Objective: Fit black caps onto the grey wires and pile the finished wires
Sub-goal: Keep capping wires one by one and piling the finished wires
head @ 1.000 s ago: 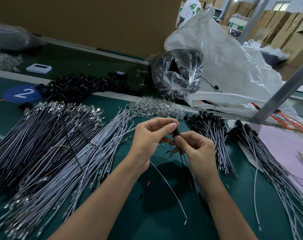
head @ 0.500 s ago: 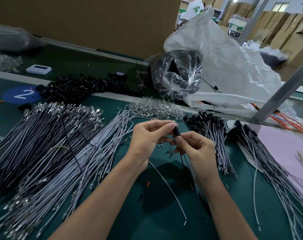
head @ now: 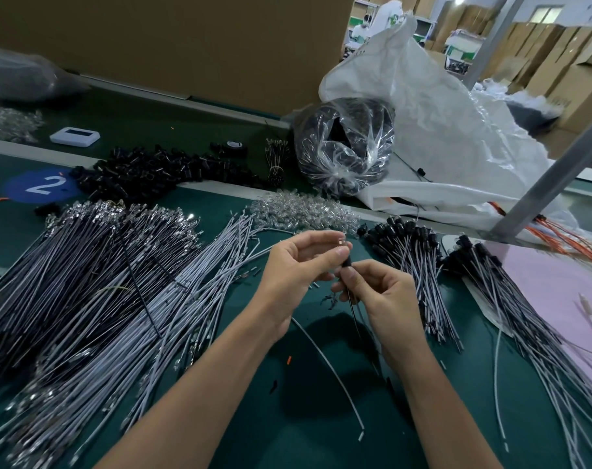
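Observation:
My left hand (head: 296,269) and my right hand (head: 376,296) meet over the green mat, pinching one small black cap (head: 347,261) between their fingertips. A thin wire (head: 354,313) hangs from the cap down past my right palm. A big heap of uncapped grey wires (head: 95,286) fans out at the left. Loose black caps (head: 145,174) lie behind that heap. Two piles of capped wires (head: 419,265) (head: 511,299) lie at the right.
A clear bag of black parts (head: 345,147) and a large white sack (head: 440,137) stand at the back. Clear small pieces (head: 298,211) lie beyond my hands. A single grey wire (head: 332,370) curves on the mat below them. A grey metal post (head: 551,174) slants at the right.
Both hands have stayed in place; the fingers have shifted slightly on the cap, with my left thumb and forefinger now higher on its top end.

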A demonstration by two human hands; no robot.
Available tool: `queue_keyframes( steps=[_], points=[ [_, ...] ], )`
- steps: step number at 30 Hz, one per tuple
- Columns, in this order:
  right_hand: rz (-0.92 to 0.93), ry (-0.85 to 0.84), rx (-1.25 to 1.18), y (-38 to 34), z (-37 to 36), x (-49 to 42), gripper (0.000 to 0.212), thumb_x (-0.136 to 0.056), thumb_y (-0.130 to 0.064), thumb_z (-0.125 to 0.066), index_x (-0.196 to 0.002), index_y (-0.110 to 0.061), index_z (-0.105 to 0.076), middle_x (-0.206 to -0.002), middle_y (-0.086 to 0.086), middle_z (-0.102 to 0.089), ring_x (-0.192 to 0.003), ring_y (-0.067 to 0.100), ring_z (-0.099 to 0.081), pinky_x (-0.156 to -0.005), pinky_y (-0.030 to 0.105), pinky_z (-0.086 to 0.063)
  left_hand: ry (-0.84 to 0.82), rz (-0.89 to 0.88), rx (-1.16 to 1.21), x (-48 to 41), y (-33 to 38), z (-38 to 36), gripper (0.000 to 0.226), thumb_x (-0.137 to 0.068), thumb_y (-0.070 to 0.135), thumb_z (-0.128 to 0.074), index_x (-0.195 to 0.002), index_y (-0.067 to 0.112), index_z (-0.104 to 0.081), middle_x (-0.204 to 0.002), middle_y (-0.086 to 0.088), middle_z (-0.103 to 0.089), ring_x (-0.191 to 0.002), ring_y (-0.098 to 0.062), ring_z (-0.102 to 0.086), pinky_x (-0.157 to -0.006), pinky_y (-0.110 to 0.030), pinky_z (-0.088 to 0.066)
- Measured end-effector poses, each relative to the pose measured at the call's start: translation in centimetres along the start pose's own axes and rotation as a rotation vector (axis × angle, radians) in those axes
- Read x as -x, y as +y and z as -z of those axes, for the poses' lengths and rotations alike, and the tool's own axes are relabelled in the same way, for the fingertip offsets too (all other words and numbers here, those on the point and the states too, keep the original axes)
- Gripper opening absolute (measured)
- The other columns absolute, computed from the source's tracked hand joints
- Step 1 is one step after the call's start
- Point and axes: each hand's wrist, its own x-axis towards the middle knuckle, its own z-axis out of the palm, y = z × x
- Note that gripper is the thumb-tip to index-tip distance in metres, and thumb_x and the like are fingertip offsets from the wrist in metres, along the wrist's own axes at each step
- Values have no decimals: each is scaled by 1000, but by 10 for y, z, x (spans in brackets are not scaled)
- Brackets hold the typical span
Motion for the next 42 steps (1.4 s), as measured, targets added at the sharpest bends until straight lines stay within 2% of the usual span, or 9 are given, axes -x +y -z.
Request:
queue_keyframes(
  steps=[4, 9, 15, 18, 25, 30, 35, 39, 42],
  points=[
    [32, 37, 24, 1, 2, -1, 10, -89, 0, -63, -84, -2, -72, -67, 0, -71, -62, 3, -65, -61, 14, -49, -47, 15, -149, 2, -5, -4, 20, -78, 10, -77, -97, 11, -77, -91, -7, -77, -80, -10, -70, -75, -20, -55],
    [53, 15, 24, 1, 1, 1, 10, -88, 1, -64, -86, -3, -72, -69, -1, -72, -66, 4, -68, -63, 14, -51, -3, -70, -85, 5, -3, -9, 14, -83, 3, -71, -95, 10, -76, -91, -8, -77, -79, -11, -70, -67, -17, -53],
    [81, -4, -6, -1, 0, 2, 8, -84, -7, -66, -87, -1, -71, -71, -2, -71, -69, 5, -66, -67, 17, -51, 10, -146, -67, 8, 1, -14, 20, -84, 0, -70, -88, 19, -77, -87, -5, -77, -85, -17, -72, -75, -27, -59],
    [88, -21, -21, -1, -3, 3, 8, -86, 2, -64, -90, -2, -71, -73, -4, -70, -70, 4, -65, -67, 16, -51, 31, -152, -60, 11, 3, -16, 22, -84, 2, -70, -83, 22, -79, -85, -9, -77, -80, -23, -69, -74, -32, -59],
    [94, -28, -121, -2, -10, 4, 13, -84, 7, -63, -87, -3, -70, -73, 1, -71, -70, 9, -67, -67, 18, -53, 36, -120, 40, 16, 8, -18, 11, -80, 13, -72, -85, 19, -80, -84, -8, -77, -79, -16, -74, -64, -21, -57],
    [107, -4, -44, 3, -13, 6, 15, -86, 6, -64, -86, -7, -72, -73, 3, -72, -67, 12, -69, -66, 20, -55, 51, -70, 7, 14, 7, -16, 21, -69, 32, -75, -85, 20, -80, -87, -9, -77, -84, -21, -74, -75, -31, -54],
    [133, 38, 72, 7, -7, 6, 7, -88, -5, -67, -82, -3, -71, -74, 10, -72, -70, 24, -72, -72, 38, -59, 64, -69, -94, 12, 2, -15, 23, -68, 30, -77, -86, 16, -79, -84, -9, -77, -78, -18, -72, -70, -25, -58],
    [124, 41, 42, 6, -8, 6, 7, -86, -14, -68, -87, -8, -73, -77, 7, -74, -72, 19, -72, -71, 27, -57, 76, -91, -70, 12, 2, -14, 21, -73, 21, -77, -85, 3, -78, -81, -14, -76, -74, -20, -71, -66, -21, -57],
    [118, 35, 2, 6, -13, 7, 4, -85, -9, -68, -84, -8, -72, -74, 7, -73, -70, 15, -70, -69, 22, -55, 84, -86, -16, 14, 4, -16, 15, -74, 18, -77, -83, 6, -79, -79, -14, -75, -68, -16, -69, -55, -18, -50]
  ],
)
